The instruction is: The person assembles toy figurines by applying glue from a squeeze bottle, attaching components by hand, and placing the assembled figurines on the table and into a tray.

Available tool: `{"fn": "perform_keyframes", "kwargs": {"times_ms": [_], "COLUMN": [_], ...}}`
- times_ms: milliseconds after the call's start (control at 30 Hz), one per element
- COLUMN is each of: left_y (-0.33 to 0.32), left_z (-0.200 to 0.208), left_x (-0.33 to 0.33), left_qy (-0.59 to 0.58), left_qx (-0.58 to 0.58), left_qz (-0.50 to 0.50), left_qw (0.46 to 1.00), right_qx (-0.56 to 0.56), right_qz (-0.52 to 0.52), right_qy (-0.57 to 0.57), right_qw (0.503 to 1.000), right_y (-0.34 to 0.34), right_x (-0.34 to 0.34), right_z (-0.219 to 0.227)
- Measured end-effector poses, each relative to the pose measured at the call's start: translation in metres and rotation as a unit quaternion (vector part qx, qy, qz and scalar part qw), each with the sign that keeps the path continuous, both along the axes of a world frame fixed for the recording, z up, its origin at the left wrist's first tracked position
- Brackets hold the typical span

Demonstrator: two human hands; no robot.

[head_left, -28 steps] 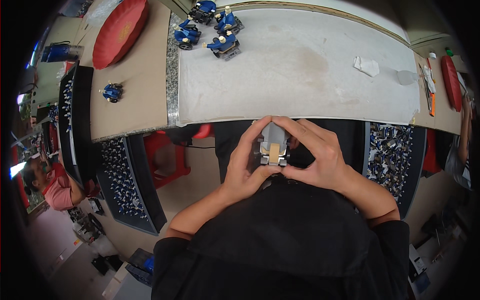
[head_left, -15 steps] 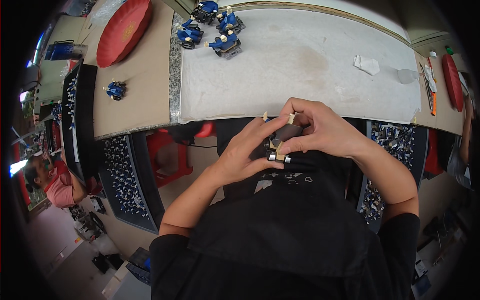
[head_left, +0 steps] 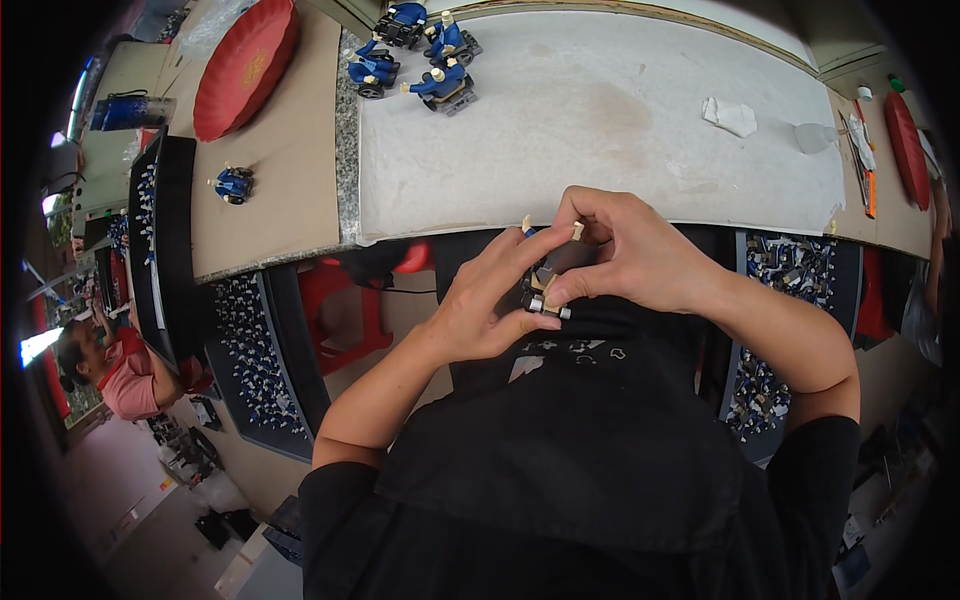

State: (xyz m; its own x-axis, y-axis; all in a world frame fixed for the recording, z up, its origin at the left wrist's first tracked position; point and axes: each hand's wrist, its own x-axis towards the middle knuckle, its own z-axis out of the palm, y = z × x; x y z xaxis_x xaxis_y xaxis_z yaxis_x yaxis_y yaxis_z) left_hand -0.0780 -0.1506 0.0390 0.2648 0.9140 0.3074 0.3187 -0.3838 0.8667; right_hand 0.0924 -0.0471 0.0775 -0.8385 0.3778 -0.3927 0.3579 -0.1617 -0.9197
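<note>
Just off the table's front edge, both hands are on one small toy figure (head_left: 543,288) with wheels, showing dark, tan and light grey parts. My left hand (head_left: 468,308) grips its left side, thumb below near the wheels and fingers stretched over the top. From the right, my right hand (head_left: 640,250) presses a bent thumb and fingers against it. Cream tips stick out above my fingers; most of the toy is hidden behind them. Several similar blue-clothed wheeled figures (head_left: 441,84) stand at the table's back left, and a lone one (head_left: 233,184) sits farther left.
White paper (head_left: 600,130) covers the table, with a crumpled tissue (head_left: 729,117) on it. Bins of small blue and cream parts stand left (head_left: 250,350) and right (head_left: 785,270) of me. A red tray (head_left: 245,70) lies far left. Another person (head_left: 130,370) sits at the left.
Both hands have shifted slightly up and left with the toy. Its dark grey part, plainer between my fingers before, is now mostly covered or turned away.
</note>
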Motion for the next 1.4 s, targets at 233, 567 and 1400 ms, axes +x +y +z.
{"fn": "perform_keyframes", "kwargs": {"times_ms": [233,567,1400], "left_y": [0.008,0.016,0.036], "left_z": [0.006,0.005,-0.003], "left_x": [0.001,0.015,0.115], "left_qy": [0.019,0.067,-0.008], "left_qx": [-0.018,0.003,-0.145], "left_qz": [-0.042,-0.055,-0.174], "left_qw": [0.999,0.996,0.974], "right_qx": [0.001,0.04,0.407], "right_qz": [0.008,-0.064,-0.451], "right_qy": [0.023,0.049,0.009], "right_qw": [1.0,0.996,0.794], "right_y": [0.006,-0.002,-0.096], "right_x": [0.011,0.029,0.127], "right_z": [0.007,-0.005,-0.023]}}
